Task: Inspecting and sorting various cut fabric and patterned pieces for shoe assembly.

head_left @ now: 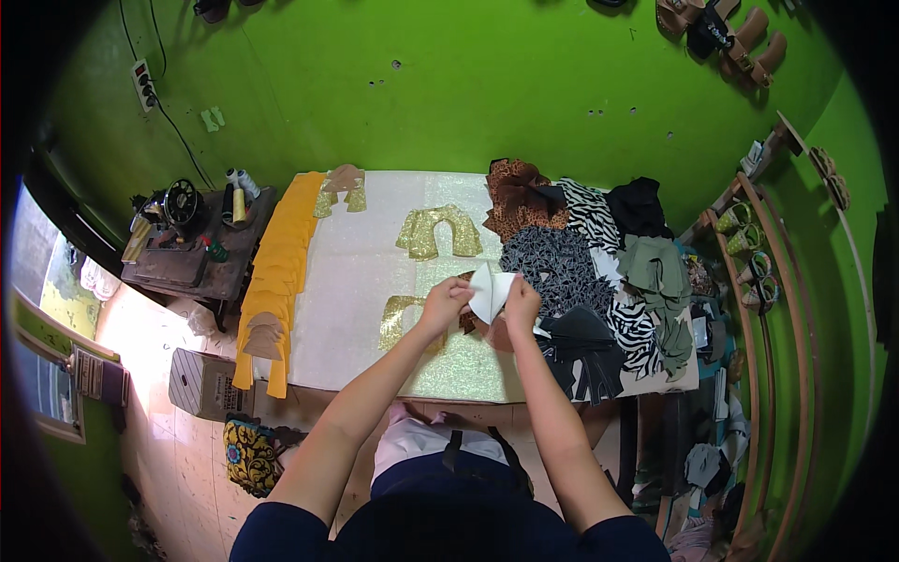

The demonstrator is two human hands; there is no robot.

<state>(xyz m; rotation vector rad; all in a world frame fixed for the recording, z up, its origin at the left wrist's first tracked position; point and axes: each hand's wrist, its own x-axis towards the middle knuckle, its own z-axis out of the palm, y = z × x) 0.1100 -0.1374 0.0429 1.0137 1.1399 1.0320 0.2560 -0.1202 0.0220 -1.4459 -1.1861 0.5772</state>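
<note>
Both of my hands are up over the front middle of the table (337,342). Between them is a thin white cut piece (488,293), bent or folded along a crease; whether it is paper or fabric I cannot tell. My left hand (447,305) pinches its left edge, and the fingers of my right hand (523,307) are closed on its right side. Partly hidden beneath the hands lies a brown piece (497,334). Close to my left hand is a gold glittery cut piece (398,323). Farther back, a curved gold piece (419,239) lies on the pale shiny cloth.
Overlapping yellow-orange pieces (281,272) run down the table's left side. Piles of leopard-print (521,201), zebra-print (637,337), black (585,339) and olive pieces (653,267) cover the right. A sewing machine (180,203) stands at far left, a cardboard box (201,384) on the floor, a wooden rack (763,281) at right.
</note>
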